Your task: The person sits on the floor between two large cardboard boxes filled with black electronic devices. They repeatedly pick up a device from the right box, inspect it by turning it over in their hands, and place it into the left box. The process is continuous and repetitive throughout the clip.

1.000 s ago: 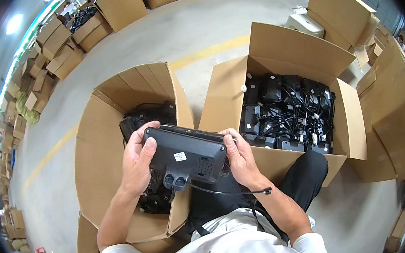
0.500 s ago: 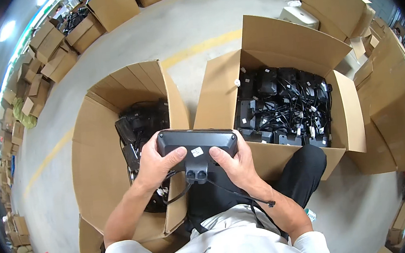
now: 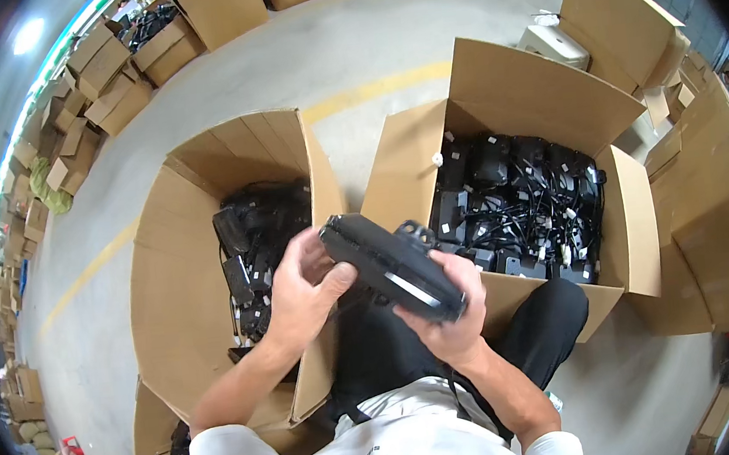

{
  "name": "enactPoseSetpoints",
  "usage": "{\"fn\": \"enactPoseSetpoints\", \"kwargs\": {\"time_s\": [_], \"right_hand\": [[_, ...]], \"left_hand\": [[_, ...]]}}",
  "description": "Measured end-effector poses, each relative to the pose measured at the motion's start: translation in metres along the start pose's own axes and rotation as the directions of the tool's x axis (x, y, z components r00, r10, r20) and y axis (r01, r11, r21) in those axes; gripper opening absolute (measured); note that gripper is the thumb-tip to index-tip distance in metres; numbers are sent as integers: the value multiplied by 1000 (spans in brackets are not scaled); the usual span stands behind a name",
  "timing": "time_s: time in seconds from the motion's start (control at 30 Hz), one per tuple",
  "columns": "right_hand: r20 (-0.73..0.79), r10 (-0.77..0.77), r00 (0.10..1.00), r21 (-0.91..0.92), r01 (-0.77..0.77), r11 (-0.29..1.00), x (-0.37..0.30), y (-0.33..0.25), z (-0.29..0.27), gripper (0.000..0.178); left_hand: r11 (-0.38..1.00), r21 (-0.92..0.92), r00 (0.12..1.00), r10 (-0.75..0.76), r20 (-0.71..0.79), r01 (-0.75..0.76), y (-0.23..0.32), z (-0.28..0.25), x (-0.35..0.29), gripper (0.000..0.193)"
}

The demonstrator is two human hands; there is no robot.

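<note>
A black plastic device casing with rounded ends is held above my lap, tilted so its right end is lower. My right hand grips the lower right end, thumb and fingers on either side. At the upper left end, my left hand is curled against the casing, its fingertips partly hidden behind it. A black mounting bracket sticks out at the casing's far side. Motion slightly blurs the casing, and its cable is mostly hidden.
An open cardboard box at left holds black devices. The open box at right contains rows of similar devices with cables. My bent knee touches that box's near side. More cartons stand at far right.
The casing has turned from its label side facing up to a narrow edge facing up, and tilted down to the right. My hands have shifted to its ends.
</note>
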State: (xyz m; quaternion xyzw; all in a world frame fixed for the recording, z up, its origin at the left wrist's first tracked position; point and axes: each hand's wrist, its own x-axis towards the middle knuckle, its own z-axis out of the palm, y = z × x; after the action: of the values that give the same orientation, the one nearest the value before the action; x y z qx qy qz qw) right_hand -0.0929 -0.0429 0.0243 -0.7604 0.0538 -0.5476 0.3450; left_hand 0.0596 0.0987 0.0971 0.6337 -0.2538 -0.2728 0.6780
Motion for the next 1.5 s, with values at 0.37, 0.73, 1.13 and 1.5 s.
{"fn": "enactPoseSetpoints", "kwargs": {"time_s": [0.37, 0.73, 1.13, 1.5], "right_hand": [[200, -143, 969, -66, 159, 985, 3, -21, -31, 62], [494, 488, 720, 345, -677, 650, 19, 21, -38, 66], [448, 601, 662, 403, -750, 525, 3, 18, -29, 68], [456, 686, 567, 382, -821, 424, 5, 6, -29, 56]], "left_hand": [[965, 221, 977, 101, 188, -143, -11, 9, 7, 71], [926, 287, 878, 85, 470, -244, -11, 32, 4, 78], [949, 258, 937, 89, 338, -183, -21, 42, 1, 69], [961, 272, 958, -33, 283, -48, -19, 42, 5, 61]]}}
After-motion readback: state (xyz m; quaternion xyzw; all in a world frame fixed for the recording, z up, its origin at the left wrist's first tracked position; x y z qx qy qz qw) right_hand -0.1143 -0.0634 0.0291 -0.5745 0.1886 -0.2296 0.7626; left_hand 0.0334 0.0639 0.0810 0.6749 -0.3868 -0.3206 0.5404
